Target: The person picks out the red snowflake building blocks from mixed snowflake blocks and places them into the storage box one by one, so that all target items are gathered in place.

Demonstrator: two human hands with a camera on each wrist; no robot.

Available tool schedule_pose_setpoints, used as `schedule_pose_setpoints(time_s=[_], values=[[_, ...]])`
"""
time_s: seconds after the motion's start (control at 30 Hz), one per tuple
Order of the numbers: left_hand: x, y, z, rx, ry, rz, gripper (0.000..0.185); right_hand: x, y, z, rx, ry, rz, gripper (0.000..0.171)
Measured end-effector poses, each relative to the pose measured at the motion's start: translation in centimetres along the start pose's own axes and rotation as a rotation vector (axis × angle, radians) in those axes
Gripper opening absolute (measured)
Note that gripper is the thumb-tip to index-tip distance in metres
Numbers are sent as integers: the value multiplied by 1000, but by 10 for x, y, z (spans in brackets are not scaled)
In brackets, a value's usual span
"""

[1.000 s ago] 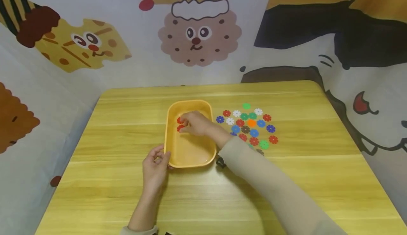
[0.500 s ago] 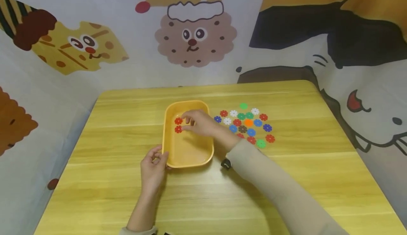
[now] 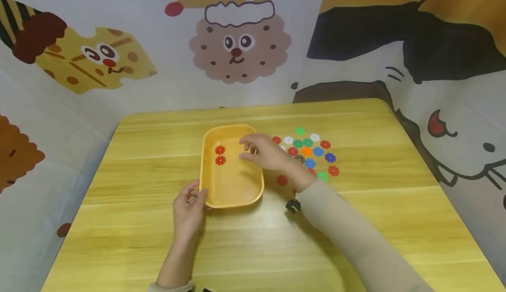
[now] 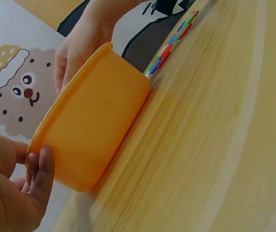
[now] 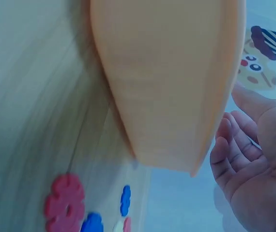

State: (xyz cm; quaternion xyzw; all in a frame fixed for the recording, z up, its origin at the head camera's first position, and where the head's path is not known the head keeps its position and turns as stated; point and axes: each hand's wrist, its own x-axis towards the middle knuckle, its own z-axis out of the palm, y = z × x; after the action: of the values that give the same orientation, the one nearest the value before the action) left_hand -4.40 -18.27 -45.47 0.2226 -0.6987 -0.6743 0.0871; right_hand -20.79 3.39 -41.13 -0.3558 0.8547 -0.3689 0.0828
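A yellow tray (image 3: 237,182) stands mid-table, and two red flower discs (image 3: 220,155) lie in its far left part. My left hand (image 3: 197,195) grips the tray's near left corner; in the left wrist view its fingers (image 4: 40,166) press the tray's outer wall (image 4: 94,125). My right hand (image 3: 249,149) hovers over the tray's right rim, empty, with relaxed fingers. The right wrist view shows its bare palm (image 5: 254,159) beside the tray (image 5: 167,72).
A cluster of several coloured flower discs (image 3: 312,151) lies on the wooden table (image 3: 356,221) right of the tray, partly hidden by my right hand. One red disc (image 3: 282,180) lies apart, nearer me. Cartoon-printed walls enclose the table's far, left and right sides.
My right hand has let go of the red discs in the tray and drawn back rightward to the tray's right rim. The left hand has kept its hold.
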Motion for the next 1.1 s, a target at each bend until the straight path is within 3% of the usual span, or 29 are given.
schedule_pose_setpoints(time_s=[0.3, 0.6, 1.1], values=[[0, 0, -1, 3, 2, 4, 31, -15, 17, -7, 8, 96, -47, 31], [0, 0, -1, -5, -2, 14, 31, -34, 31, -11, 15, 129, 4, 25], [-1, -1, 1, -14, -8, 5, 31, -60, 56, -16, 2, -5, 66, 29]])
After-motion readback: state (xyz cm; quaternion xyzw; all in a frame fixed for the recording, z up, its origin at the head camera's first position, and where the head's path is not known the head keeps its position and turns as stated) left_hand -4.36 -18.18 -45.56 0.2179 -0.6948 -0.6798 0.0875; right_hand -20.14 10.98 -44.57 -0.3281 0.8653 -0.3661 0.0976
